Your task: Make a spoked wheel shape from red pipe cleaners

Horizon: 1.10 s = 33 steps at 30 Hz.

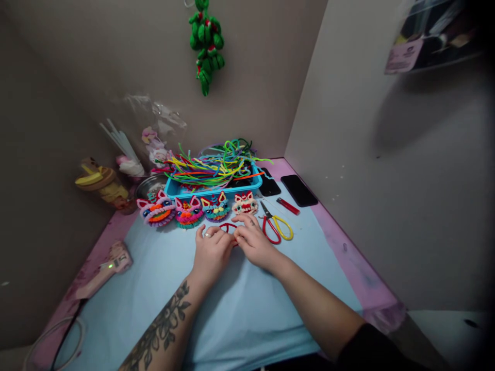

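Head view, clock centred on the two hands. Left hand (212,247) and right hand (253,242) meet fingertip to fingertip over a light blue cloth (297,278). Both grips are closed, pinching a red chenille stem (229,224). Stem lies at the clock's centre, a curved portion showing just past the fingers toward 12; the remainder is covered, so its full shape cannot be told.

Four chenille lion-dance heads form a row beyond: lilac head (157,210) between 9 and 10, magenta head (188,212) at 10, teal head (215,208) at 11, cream head (245,204) near 12.

Behind the row, toward 12, a blue plastic basket (232,191) is heaped with multicoloured chenille stems (209,167).

Near the right hand, toward 3: scissors (284,226), one handle loop red, one yellow, blades slightly parted. Red lighter (288,206) at 2, just beside the scissors; black smartphone (298,190) beyond it.

Pink glue gun (118,257), green light lit, well apart toward 9.
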{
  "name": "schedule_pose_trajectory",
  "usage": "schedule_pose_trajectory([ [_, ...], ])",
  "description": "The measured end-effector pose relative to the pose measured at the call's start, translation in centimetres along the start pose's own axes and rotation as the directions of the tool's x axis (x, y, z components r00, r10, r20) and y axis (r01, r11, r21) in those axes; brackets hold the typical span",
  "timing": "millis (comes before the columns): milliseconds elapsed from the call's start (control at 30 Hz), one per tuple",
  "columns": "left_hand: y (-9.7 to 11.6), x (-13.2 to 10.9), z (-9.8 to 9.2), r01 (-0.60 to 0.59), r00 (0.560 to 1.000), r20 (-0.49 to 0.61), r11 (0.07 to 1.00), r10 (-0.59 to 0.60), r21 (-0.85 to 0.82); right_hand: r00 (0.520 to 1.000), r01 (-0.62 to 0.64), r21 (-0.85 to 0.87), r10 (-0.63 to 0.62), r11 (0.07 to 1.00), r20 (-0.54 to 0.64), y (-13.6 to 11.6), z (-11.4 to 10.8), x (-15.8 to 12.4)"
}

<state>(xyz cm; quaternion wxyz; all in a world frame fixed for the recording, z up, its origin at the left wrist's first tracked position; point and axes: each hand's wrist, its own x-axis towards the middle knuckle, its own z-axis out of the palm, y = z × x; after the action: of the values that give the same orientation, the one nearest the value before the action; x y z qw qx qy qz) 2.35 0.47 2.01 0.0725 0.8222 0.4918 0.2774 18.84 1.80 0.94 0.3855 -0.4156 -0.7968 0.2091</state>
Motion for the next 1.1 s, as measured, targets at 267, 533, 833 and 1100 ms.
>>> schedule_pose_trajectory([
  [267,0.0,0.3,-0.1,0.042,0.999,0.002,0.986,-0.043,-0.163,0.999,-0.043,0.095,0.043,0.995,0.009,0.4,-0.2,0.2],
  [533,-0.3,0.4,0.0,0.162,0.986,0.023,0.916,-0.165,-0.368,0.995,-0.093,0.170,0.095,0.981,-0.003,0.0,0.0,0.0],
  [833,-0.6,0.2,-0.4,0.077,0.997,0.028,0.952,-0.072,-0.296,0.980,-0.142,0.247,0.100,0.958,0.173,0.0,-0.6,0.0],
  [1100,-0.4,0.2,-0.5,0.074,0.997,0.022,0.944,-0.071,-0.320,0.990,-0.119,0.229,0.099,0.966,0.096,-0.6,-0.5,-0.2],
])
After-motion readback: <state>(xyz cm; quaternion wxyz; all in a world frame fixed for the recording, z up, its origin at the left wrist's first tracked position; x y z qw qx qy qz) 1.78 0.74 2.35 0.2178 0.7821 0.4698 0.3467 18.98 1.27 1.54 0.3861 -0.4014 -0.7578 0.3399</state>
